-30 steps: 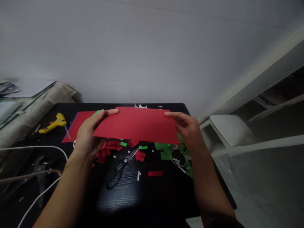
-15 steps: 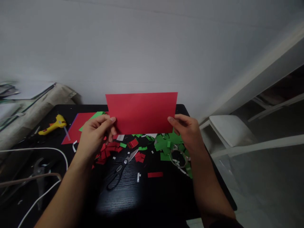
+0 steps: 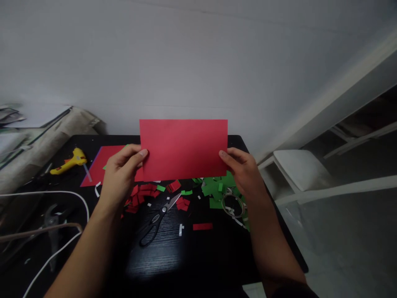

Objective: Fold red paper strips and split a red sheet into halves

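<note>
A sheet of red paper (image 3: pixel 184 149) is held up flat and facing me, above the black table. My left hand (image 3: pixel 125 163) pinches its left edge, thumb in front and fingers behind. At the right edge, my right hand (image 3: pixel 240 165) grips it the same way. Beneath the sheet lie black-handled scissors (image 3: pixel 159 219) with blades slightly apart. Red paper scraps (image 3: pixel 144 194) are heaped near my left hand, green paper scraps (image 3: pixel 215 188) near my right. A roll of tape (image 3: pixel 232 205) rests on the green pieces.
To the left are a yellow glue gun (image 3: pixel 71 161), more red paper (image 3: pixel 99 163), a white cable (image 3: pixel 66 192) and pliers (image 3: pixel 52 231). A red strip (image 3: pixel 202 227) lies on the black table (image 3: pixel 214 256). Behind stands a wall; a white stool (image 3: pixel 299 169) is at right.
The red sheet has straightened and its left side has dropped a little, its lower edge now hanging lower. My left hand has shifted slightly up and left; both hands keep their hold.
</note>
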`<state>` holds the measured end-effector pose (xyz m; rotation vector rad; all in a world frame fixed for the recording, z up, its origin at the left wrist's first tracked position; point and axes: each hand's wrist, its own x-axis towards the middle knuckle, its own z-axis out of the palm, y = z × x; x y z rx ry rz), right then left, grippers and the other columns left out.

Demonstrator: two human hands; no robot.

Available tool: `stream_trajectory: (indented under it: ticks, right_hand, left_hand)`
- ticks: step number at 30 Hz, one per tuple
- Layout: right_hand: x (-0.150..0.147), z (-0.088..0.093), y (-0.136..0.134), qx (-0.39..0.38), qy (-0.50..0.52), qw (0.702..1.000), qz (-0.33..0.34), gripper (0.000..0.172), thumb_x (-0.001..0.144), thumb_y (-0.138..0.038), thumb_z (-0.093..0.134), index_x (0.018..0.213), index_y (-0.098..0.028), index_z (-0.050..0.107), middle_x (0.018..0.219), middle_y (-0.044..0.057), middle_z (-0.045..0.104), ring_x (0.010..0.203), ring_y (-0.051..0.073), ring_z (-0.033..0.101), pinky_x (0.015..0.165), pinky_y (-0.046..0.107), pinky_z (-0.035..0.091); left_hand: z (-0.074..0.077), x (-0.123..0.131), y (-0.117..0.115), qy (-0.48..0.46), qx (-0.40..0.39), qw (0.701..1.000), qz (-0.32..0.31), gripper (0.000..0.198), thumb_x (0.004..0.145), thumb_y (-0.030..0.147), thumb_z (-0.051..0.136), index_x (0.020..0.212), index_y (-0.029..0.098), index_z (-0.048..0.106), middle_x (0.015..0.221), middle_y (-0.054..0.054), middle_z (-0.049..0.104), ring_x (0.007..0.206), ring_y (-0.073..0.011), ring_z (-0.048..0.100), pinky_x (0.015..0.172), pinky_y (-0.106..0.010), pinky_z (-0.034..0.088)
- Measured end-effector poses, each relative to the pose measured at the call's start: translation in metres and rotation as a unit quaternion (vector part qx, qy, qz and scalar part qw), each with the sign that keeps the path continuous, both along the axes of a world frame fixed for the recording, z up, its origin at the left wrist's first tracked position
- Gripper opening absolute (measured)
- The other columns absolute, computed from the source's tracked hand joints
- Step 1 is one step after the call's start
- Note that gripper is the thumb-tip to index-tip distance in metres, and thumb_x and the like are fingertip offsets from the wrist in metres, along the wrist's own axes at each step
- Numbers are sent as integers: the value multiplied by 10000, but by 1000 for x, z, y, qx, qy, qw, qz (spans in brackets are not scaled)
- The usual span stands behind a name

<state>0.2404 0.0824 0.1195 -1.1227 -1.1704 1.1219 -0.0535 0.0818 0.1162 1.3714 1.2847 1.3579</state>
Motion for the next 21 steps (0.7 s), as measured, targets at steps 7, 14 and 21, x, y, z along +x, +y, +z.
stream_trajectory:
  ticks: [7,14,21]
  right_hand:
    - [2,-13,-11,-28,18,999,7,271,823,-490,815,887,-231,768,922,42,781,866,218,732,798,352,604]
    - [26,-30,-66,-62,-55,990,113,226,838,-350,817,1039,-250,792,1041,41,794,1022,242,749,923,393,608]
    - [52,-45,-130,-92,-183,932,300,300,930,-91,580,879,-257,825,1060,25,813,1041,189,760,989,362,566]
  left_hand:
    - [-3,26,-11,-86,-57,990,-97,488,844,370,797,1279,229,625,1195,-64,737,956,-225,726,855,-370,628]
    - [-30,15,-59,10,-82,994,-76,361,794,386,853,1042,179,691,943,-51,784,819,-222,756,744,-341,645]
    - [-77,-3,-152,69,28,960,-269,79,920,272,745,879,213,713,941,-53,795,976,-213,768,1021,-397,571]
